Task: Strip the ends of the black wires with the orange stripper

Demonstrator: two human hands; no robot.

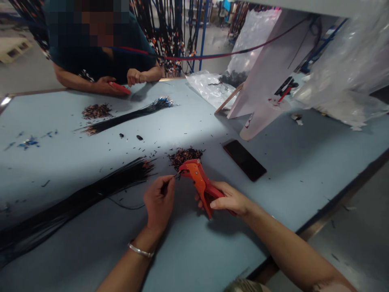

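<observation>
My right hand [226,198] is wrapped round the handles of a red and orange wire stripper [197,178]. Between the thumb and fingers of my left hand [160,198] a thin black wire [177,175] is pinched, its end at the tool's jaws. Whether the jaws have closed on the wire is too small to tell. Just behind the jaws lies a pile of cut black and copper-coloured scraps [186,156]. A long bundle of black wires [91,196] with copper-coloured ends stretches across the table to the left of my left hand.
Across the table [188,121] a co-worker's hand [105,86] holds a red tool. Near it lie another wire bundle [130,115] and a scrap heap [96,111]. A phone [244,159], a white tube [263,117] and plastic bags [212,87] are on the right.
</observation>
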